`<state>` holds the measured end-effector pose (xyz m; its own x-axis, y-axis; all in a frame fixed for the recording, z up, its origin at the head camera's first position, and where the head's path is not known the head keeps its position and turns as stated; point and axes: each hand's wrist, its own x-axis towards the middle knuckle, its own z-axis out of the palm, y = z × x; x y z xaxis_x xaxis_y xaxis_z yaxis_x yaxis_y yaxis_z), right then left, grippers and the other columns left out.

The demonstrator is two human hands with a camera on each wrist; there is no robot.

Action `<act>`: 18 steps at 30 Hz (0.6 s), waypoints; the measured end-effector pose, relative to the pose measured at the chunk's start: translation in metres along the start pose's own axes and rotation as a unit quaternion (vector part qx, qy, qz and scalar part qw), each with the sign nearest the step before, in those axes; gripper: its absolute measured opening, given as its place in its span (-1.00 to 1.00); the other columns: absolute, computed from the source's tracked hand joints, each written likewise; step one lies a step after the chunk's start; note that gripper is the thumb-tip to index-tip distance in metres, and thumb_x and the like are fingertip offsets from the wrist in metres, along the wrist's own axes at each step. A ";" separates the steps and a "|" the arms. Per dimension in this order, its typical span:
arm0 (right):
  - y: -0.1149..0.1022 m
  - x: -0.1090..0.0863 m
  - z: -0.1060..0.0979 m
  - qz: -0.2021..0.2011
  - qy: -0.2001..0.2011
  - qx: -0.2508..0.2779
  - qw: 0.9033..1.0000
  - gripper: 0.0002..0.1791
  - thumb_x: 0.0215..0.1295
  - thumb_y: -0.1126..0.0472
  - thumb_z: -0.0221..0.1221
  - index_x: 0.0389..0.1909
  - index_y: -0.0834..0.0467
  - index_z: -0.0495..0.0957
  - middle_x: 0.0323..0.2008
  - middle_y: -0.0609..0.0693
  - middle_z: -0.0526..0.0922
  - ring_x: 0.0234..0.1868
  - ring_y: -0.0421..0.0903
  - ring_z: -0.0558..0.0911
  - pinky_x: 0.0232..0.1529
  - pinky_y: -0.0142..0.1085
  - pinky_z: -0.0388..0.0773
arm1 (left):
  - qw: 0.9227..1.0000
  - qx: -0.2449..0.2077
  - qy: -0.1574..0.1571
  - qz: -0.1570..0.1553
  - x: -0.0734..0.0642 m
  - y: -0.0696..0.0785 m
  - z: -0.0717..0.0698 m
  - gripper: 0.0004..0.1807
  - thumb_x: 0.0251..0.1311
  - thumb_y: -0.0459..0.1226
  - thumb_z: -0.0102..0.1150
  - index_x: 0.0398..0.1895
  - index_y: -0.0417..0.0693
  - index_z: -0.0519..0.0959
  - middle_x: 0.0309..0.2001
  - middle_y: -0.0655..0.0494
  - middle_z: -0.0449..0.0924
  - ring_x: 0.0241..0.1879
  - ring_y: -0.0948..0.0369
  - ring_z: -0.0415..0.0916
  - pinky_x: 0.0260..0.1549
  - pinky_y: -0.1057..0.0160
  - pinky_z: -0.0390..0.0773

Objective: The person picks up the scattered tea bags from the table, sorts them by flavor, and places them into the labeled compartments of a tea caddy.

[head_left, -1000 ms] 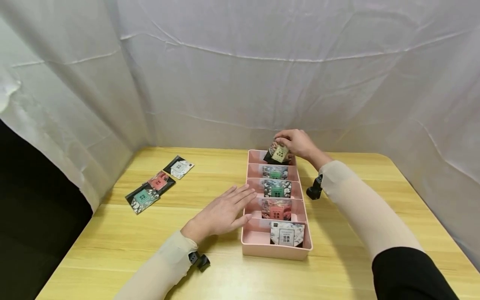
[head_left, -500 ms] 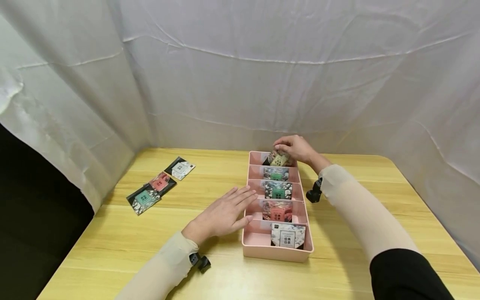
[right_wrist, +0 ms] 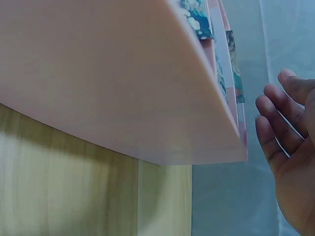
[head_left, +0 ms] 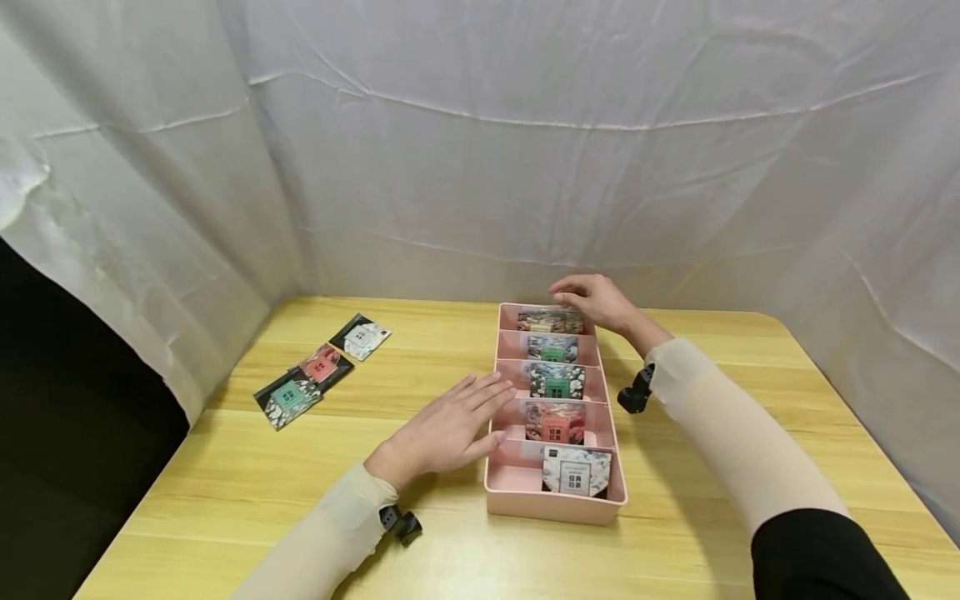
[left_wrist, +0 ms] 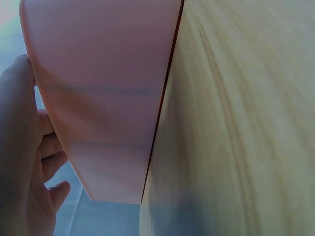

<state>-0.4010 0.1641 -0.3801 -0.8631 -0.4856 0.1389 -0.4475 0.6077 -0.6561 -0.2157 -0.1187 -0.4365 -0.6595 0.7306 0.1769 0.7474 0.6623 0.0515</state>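
A pink divided box stands on the wooden table, its compartments in one row from front to back. My left hand lies with straight fingers over the box's left rim; in the left wrist view its fingertips meet that rim. Above the back right corner is my right hand, fingers loosely bent and holding nothing. In the rearmost compartment stands a tea sachet with a yellowish label. Ahead of it are two green-labelled sachets, a red one and a white one in front.
At the left of the table lie three more sachets: a white one, a red one and a green one, the last two overlapping. A pale curtain hangs behind and beside the table.
The yellowish-labelled sachet has gone down into the rearmost compartment, and my right hand has let go of it. The left hand has stayed in place.
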 end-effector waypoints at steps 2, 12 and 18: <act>0.001 -0.003 -0.001 -0.001 0.010 0.005 1.000 -0.65 0.45 0.06 0.11 0.14 0.11 0.59 0.06 0.11 0.62 -0.02 0.06 0.59 -0.03 -0.01 0.57 | 1.000 0.000 0.001 0.001 0.000 0.000 0.000 -0.29 0.48 0.09 -0.33 0.52 -0.13 0.09 0.51 -0.03 0.07 0.51 0.08 -0.14 0.47 0.03 -0.10; 0.001 -0.024 -0.005 -0.007 0.047 0.019 0.999 -0.61 0.44 0.00 0.11 0.17 0.09 0.55 0.04 0.09 0.63 0.01 0.03 0.60 -0.01 0.02 0.55 | 1.000 0.004 0.006 0.006 0.000 -0.002 0.000 -0.29 0.48 0.09 -0.34 0.52 -0.14 0.09 0.50 -0.04 0.08 0.51 0.08 -0.14 0.46 0.01 -0.07; -0.002 -0.039 -0.005 0.003 0.048 0.018 0.999 -0.57 0.43 -0.03 0.12 0.19 0.09 0.53 0.02 0.08 0.63 -0.04 0.02 0.61 -0.07 -0.02 0.58 | 1.000 0.003 0.007 0.008 -0.001 -0.003 0.000 -0.28 0.48 0.11 -0.38 0.52 -0.13 0.10 0.50 -0.04 0.08 0.51 0.08 -0.13 0.47 0.04 -0.10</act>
<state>-0.3678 0.1849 -0.3806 -0.8852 -0.4177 0.2049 -0.4349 0.5865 -0.6833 -0.2175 -0.1211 -0.4363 -0.6467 0.7382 0.1916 0.7570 0.6519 0.0436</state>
